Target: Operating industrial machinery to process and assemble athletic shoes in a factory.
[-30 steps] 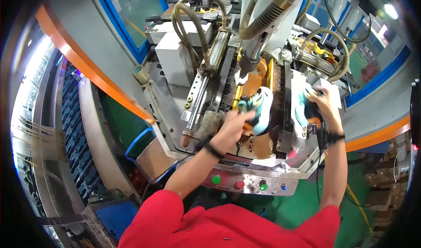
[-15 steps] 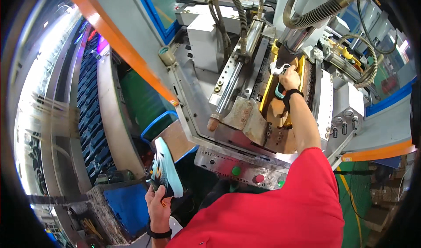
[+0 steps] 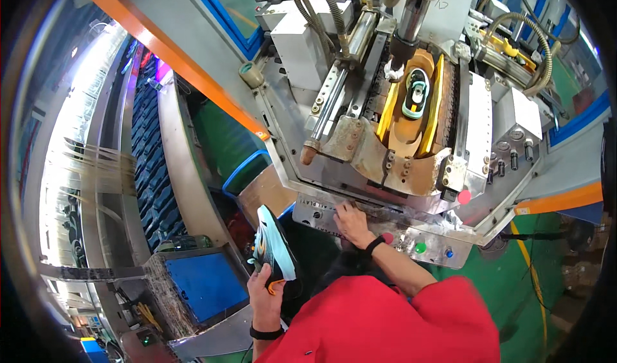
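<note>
My left hand [image 3: 267, 299] grips the heel end of a sneaker [image 3: 277, 244] with a pale blue sole, a dark upper and orange details. It is held toe up, the sole turned to the right. At the machine's front, my right hand [image 3: 351, 225] rests on the metal control panel [image 3: 398, 236], fingers slightly bent and holding nothing; what lies under the palm is hidden. Above it, a second sneaker [image 3: 416, 94], black and pale blue, sits sole down in the brown cradle [image 3: 406, 146] between two yellow side pads. A dark press rod [image 3: 403, 49] stands just behind it.
Left of me, a blue-topped box [image 3: 205, 292] stands beside a conveyor [image 3: 144, 157] with dark ridged pieces. An orange-edged machine frame [image 3: 173, 54] slants across the upper left. Red, green and blue buttons [image 3: 420, 248] sit right of my hand.
My right hand has left the cradle and come down to the control panel. The sneaker in the cradle is now uncovered. My left hand's sneaker has shifted slightly right.
</note>
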The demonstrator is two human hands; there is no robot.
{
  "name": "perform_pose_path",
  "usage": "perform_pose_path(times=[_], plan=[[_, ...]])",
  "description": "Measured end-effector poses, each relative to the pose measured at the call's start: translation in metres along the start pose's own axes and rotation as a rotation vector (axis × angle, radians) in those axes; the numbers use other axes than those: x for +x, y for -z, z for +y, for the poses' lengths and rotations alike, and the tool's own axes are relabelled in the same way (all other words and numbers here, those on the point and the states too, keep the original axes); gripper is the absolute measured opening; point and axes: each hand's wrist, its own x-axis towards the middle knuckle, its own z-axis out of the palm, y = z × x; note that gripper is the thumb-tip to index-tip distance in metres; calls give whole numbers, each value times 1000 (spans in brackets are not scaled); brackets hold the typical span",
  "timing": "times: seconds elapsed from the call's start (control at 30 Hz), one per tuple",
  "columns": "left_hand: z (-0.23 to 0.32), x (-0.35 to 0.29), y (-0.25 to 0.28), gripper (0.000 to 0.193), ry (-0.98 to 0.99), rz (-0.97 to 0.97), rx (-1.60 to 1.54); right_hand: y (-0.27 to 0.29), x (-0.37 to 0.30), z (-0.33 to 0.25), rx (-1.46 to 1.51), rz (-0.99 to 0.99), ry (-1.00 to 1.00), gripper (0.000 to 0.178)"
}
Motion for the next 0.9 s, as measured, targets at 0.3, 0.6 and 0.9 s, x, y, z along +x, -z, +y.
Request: perform_pose_path(times=[0.3,0.6,0.9], plan=[[-3,-6,19,24,-6,-10,22,74,23,-27,275,230,163,29],[-23,9,18,22,22,-63,-33,467,277,-56,250,936,-68,67],[-44,-13,28,24,-3,-3,-61,459,285,-65,140,1164,183,62]])
